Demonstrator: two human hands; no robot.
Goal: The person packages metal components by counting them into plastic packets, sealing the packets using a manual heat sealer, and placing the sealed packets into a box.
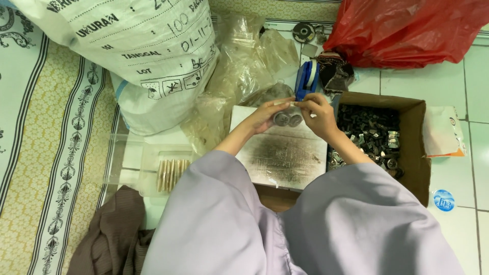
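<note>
i see left hand (pixel 265 116) and right hand (pixel 314 109) pinching small pale strip (pixel 289 103) over smudged white board (pixel 285 153); two round metal discs (pixel 288 119) beneath; cardboard box of dark metal parts (pixel 369 132) right, full; finished sticks in clear tray (pixel 170 174) left, few.

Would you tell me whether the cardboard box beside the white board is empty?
No, the cardboard box to the right of the white board holds a heap of small dark and silvery metal parts.
</note>
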